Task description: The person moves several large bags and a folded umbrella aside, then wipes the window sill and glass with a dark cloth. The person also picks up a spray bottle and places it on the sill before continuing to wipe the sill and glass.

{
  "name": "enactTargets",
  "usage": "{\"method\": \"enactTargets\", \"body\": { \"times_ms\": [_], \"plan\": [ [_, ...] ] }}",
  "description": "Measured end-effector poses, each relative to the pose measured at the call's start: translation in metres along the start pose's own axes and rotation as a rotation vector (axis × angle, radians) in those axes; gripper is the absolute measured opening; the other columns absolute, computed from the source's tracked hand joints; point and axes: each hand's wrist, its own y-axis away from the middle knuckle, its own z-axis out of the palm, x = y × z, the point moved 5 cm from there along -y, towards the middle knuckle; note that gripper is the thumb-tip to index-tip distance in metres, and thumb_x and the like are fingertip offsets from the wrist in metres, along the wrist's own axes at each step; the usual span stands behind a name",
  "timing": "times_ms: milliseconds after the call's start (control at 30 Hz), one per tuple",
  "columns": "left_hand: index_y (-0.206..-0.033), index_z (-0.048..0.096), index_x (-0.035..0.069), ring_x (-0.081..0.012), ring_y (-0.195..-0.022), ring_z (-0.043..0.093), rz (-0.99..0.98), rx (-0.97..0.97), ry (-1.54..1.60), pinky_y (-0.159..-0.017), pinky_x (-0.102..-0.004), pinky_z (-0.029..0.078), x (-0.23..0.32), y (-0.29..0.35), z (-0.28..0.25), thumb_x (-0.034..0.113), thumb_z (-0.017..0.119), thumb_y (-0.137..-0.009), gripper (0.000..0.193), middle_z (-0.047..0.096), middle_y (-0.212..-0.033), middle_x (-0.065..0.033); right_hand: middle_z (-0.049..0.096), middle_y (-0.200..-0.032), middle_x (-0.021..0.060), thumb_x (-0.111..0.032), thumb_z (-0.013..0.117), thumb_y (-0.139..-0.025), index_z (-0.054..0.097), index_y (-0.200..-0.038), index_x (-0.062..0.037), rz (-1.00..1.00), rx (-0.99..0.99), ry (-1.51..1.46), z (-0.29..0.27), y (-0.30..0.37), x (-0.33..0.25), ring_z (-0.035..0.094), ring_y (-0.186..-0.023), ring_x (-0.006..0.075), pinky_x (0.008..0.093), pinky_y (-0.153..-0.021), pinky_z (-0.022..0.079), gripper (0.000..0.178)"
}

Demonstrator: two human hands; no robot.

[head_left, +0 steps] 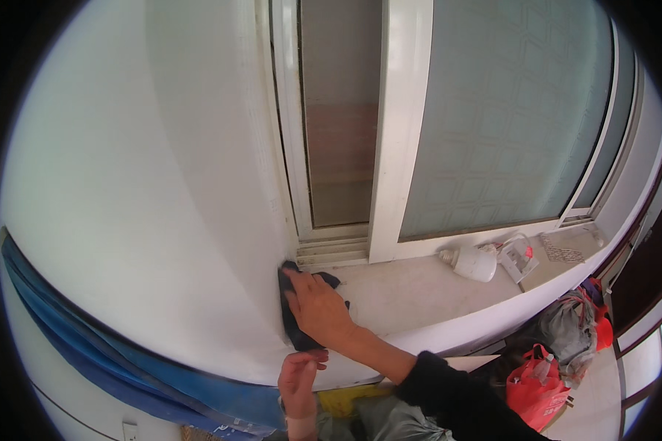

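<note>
My right hand [318,309] lies flat on a dark cloth [296,332] and presses it onto the white window sill [412,290], in the corner where the sill meets the wall. The cloth hangs a little over the sill's front edge. My left hand [299,382] hovers just below that edge with curled fingers and holds nothing. Above stands a white sliding window frame [391,147] with frosted patterned glass.
On the sill to the right lie a white light bulb [472,262], a small white and red object [518,257] and a patterned tile piece [563,250]. A red plastic bag [537,389] and a grey bundle [566,331] sit below. A blue band [125,367] crosses the left wall.
</note>
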Motion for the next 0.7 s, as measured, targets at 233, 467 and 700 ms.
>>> {"method": "enactTargets", "body": {
  "times_ms": [233,467,700],
  "plan": [
    [-0.093,0.051,0.001,-0.0186,-0.082,0.056,-0.077,0.065,0.093,-0.070,-0.0279,0.044,0.004,-0.004,-0.004,0.007,0.049,-0.084,0.012,0.060,-0.095,-0.0155,0.051,-0.082,0.0095,-0.007,0.053,-0.072,0.057,-0.103,-0.0097,-0.109,-0.120,0.613,-0.047,0.010,0.060,0.052,-0.072,0.0274,0.0345,-0.056,0.048,0.032],
    [-0.097,0.051,0.001,-0.0190,-0.081,0.056,-0.133,0.005,0.066,-0.070,-0.0280,0.045,0.000,0.001,-0.008,0.008,0.050,-0.084,0.015,0.057,-0.103,-0.0162,0.054,-0.084,0.0127,-0.007,0.056,-0.073,0.057,-0.102,-0.0057,-0.065,0.041,0.270,-0.069,-0.015,0.032,0.053,-0.080,0.0304,0.0371,-0.068,0.046,0.028],
    [-0.100,0.050,0.001,-0.0185,-0.082,0.057,-0.162,0.013,0.082,-0.069,-0.0277,0.045,-0.009,0.005,-0.013,0.009,0.049,-0.084,0.018,0.057,-0.105,-0.0173,0.055,-0.092,0.0125,-0.009,0.059,-0.071,0.057,-0.102,-0.0093,-0.082,-0.214,0.128,0.003,-0.022,0.034,0.052,-0.085,0.0309,0.0372,-0.075,0.044,0.031]
  ]
}}
